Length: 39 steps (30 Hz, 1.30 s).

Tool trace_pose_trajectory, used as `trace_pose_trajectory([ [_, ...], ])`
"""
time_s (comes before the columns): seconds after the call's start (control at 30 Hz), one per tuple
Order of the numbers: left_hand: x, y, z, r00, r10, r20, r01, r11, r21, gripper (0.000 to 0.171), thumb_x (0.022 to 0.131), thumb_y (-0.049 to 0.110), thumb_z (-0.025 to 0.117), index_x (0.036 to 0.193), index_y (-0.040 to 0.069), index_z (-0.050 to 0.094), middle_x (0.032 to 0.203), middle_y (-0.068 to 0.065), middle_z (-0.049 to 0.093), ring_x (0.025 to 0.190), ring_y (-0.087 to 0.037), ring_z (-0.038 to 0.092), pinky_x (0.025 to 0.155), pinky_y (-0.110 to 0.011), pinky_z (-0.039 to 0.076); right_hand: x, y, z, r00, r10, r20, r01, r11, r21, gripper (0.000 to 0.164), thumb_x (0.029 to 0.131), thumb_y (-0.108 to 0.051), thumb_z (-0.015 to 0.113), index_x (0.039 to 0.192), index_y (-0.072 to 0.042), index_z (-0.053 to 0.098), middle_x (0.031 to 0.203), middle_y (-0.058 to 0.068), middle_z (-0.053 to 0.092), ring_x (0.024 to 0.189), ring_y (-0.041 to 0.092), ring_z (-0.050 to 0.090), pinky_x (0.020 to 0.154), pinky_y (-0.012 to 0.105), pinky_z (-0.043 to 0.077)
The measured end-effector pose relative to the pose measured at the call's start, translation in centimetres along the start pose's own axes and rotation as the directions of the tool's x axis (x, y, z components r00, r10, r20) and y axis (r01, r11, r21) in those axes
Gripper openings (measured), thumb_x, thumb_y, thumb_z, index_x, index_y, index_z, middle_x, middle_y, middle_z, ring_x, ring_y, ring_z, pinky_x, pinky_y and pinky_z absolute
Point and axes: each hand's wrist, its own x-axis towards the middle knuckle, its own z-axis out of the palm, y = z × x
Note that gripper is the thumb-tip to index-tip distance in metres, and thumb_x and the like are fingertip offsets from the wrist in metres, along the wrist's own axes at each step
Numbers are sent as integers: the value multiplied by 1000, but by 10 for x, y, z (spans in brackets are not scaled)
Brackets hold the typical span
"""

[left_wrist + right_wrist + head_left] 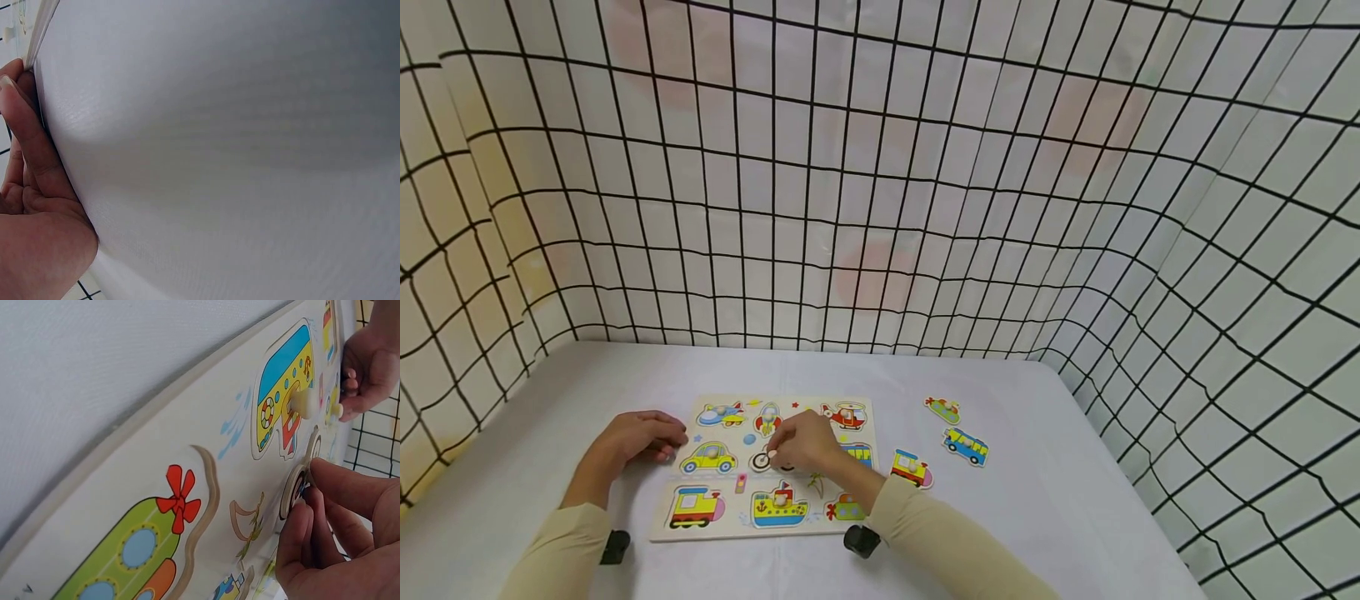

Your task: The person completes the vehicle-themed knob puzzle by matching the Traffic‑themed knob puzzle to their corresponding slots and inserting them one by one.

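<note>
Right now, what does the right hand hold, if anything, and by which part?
The bike, pinched near its middle; the fingers hide the exact spot.

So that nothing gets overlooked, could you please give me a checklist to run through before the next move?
1. Right hand gripping the bike piece: ok, fingers pinch it.
2. Bike piece fully seated: cannot tell, fingers hide much of it.
3. Left hand clear of the bike piece: ok, it rests at the left edge of the board.
4. Boat piece in its place: ok.
5. Train piece, bus piece and submarine piece in place: not ok, all lie off the board, to its right.
</note>
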Motion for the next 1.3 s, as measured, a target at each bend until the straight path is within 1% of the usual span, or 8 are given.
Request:
trace_pose_trajectory([
  [0.2, 1, -1, 0, 1000, 5, -3, -5, 1000, 9, 34, 89, 17, 72, 115, -4, 67, 80, -4, 71, 66, -21, 65, 67, -27, 57, 1, -2, 2, 1000, 8, -5, -8, 1000, -9, 11, 76, -11, 86, 76, -18, 77, 80, -9, 69, 75, 7, 53, 63, 22, 43],
  [0.4, 1, -1, 0, 1000, -2, -3, 2, 1000, -3, 32, 88, 17, 73, 114, -3, 68, 80, -5, 71, 67, -22, 65, 68, -28, 58, 2, -3, 4, 1000, 30, 4, -30, 1000, -1, 11, 77, -12, 86, 76, -18, 77, 82, -10, 69, 74, 8, 54, 61, 21, 43],
  [0.57, 2, -3, -1, 1000, 4, 5, -5, 1000, 4, 34, 89, 17, 73, 115, -3, 67, 79, -2, 71, 66, -19, 64, 66, -27, 56, 2, -3, 2, 1000, 7, 2, -7, 1000, -4, 11, 76, -11, 86, 76, -18, 78, 80, -10, 70, 74, 7, 53, 60, 21, 42],
  [0.7, 3, -3, -1, 1000, 8, 8, -8, 1000, 2, 35, 89, 18, 74, 115, -4, 67, 79, -2, 72, 66, -19, 65, 66, -27, 56, 1, -1, 1, 1000, -12, -1, 12, 1000, -6, 11, 77, -9, 86, 75, -16, 77, 78, -10, 70, 73, 8, 53, 59, 21, 41],
  [1.03, 4, -4, 0, 1000, -5, -2, 5, 1000, -2, 36, 86, 17, 75, 115, -3, 67, 81, -5, 72, 68, -22, 66, 69, -28, 57, 0, 1, 0, 1000, 2, 4, -2, 1000, 18, 10, 77, -10, 86, 77, -16, 79, 82, -9, 70, 75, 8, 53, 60, 22, 41],
  [1.17, 5, -4, 1, 1000, -13, 1, 13, 1000, -3, 36, 86, 18, 76, 115, -2, 67, 81, -5, 73, 68, -23, 66, 69, -28, 57, -1, 5, -7, 1000, -23, 12, 23, 999, 24, 9, 77, -12, 86, 80, -16, 80, 83, -9, 71, 77, 7, 54, 63, 22, 43],
  [1.3, 4, -4, -1, 1000, -2, 1, 2, 1000, 12, 37, 86, 18, 76, 115, -3, 67, 81, -5, 73, 67, -23, 66, 68, -28, 57, -1, 13, -22, 997, -82, 10, 82, 996, 35, 10, 77, -13, 84, 86, -13, 81, 85, -5, 74, 77, 8, 58, 65, 25, 47],
])
